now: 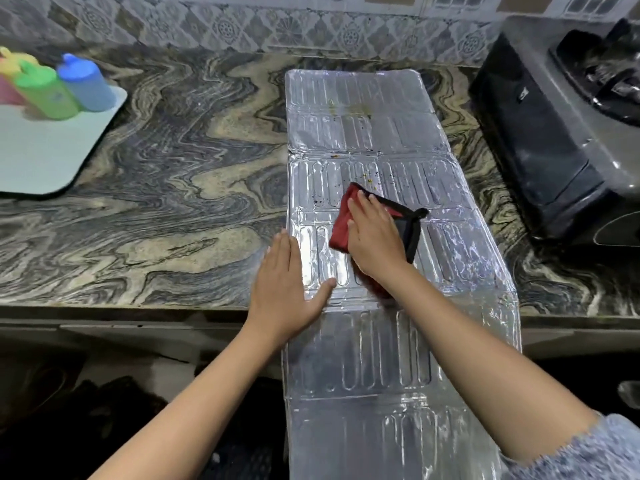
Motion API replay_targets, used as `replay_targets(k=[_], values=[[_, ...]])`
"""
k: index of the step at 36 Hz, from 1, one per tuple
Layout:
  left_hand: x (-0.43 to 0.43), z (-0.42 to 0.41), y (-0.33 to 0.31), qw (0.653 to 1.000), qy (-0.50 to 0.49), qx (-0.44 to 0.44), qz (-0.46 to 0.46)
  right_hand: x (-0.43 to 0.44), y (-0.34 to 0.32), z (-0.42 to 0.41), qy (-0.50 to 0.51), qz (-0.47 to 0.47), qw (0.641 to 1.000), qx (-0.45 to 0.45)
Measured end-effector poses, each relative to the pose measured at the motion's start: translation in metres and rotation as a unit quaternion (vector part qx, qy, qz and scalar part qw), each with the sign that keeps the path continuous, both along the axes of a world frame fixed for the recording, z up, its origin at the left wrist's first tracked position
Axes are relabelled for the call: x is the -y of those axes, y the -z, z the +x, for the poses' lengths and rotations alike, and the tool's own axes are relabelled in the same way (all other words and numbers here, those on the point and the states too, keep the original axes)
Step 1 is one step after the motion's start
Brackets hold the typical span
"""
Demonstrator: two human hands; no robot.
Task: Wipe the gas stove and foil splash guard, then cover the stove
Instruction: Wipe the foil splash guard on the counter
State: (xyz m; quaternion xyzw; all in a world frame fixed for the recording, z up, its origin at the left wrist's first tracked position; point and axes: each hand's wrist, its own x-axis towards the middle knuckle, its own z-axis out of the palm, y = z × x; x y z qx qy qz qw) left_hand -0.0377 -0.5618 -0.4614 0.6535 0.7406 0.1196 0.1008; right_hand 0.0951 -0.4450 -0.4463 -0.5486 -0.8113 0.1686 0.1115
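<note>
The foil splash guard (363, 133) lies flat across the marble counter, its near end hanging over the front edge. Brown and yellow specks dot its middle and far panels. My right hand (375, 237) presses flat on a red cloth with black trim (341, 226), fingers spread over it, at the guard's middle. My left hand (287, 289) lies palm down with fingers together on the guard's left edge, partly on the counter, holding nothing. The gas stove (561, 126) stands at the right, dark, with a burner grate visible.
A pale mat (45, 157) at the far left carries blue, green and pink bottles (62, 88). Patterned marble counter (173, 188) stretches between mat and guard. A tiled wall runs along the back. Below the counter edge it is dark.
</note>
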Motion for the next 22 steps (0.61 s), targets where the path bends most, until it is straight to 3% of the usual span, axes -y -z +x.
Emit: replay_targets(k=[10, 22], values=[[0.013, 0.003, 0.002, 1.000, -0.008, 0.002, 0.007, 0.011, 0.001, -0.055, -0.075, 0.006, 0.997, 0.007], [0.022, 0.005, 0.005, 1.000, -0.004, 0.003, 0.013, -0.017, -0.006, -0.047, -0.052, -0.014, 0.998, 0.018]])
